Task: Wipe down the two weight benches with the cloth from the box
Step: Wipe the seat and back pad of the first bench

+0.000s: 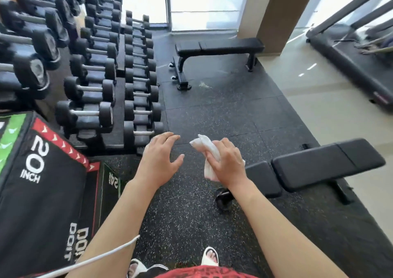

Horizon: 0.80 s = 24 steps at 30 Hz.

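Observation:
My right hand point(228, 160) grips a crumpled white cloth point(207, 148), held in the air above the dark rubber floor. My left hand point(159, 156) hovers beside it with fingers spread and holds nothing. One black weight bench point(327, 163) stands just right of my right hand, its near end partly hidden by my forearm. A second black weight bench point(221, 45) stands farther off, in front of the window. The black box marked "20 INCH" point(40, 171) sits at the lower left.
A long rack of black dumbbells point(95, 69) fills the left side. A brown pillar point(282, 11) rises behind the far bench. A treadmill point(350, 50) stands on the pale floor at right. A white cable point(95, 258) crosses my left forearm.

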### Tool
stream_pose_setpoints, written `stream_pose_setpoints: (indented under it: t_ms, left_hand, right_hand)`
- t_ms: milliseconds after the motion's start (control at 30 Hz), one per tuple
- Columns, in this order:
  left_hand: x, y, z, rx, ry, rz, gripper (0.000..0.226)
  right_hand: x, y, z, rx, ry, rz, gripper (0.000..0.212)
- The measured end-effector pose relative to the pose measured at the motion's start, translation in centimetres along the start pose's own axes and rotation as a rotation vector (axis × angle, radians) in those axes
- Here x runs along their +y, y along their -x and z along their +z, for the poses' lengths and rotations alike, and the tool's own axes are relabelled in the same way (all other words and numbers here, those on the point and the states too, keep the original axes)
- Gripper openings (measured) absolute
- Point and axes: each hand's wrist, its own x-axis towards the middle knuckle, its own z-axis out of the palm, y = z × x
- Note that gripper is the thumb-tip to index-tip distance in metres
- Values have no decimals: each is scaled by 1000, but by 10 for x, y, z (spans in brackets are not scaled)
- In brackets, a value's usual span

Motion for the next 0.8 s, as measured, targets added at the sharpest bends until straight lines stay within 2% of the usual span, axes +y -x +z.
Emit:
stream_pose_setpoints:
  t_ms: [367, 800]
  left_hand:
    - [114, -27, 86, -141, -29, 120, 67]
    - [167, -84, 126, -242, 18, 265, 67]
  right_hand:
    - [135, 45, -78, 100, 15, 188, 23]
    - [186, 69, -119, 187, 173, 354, 24]
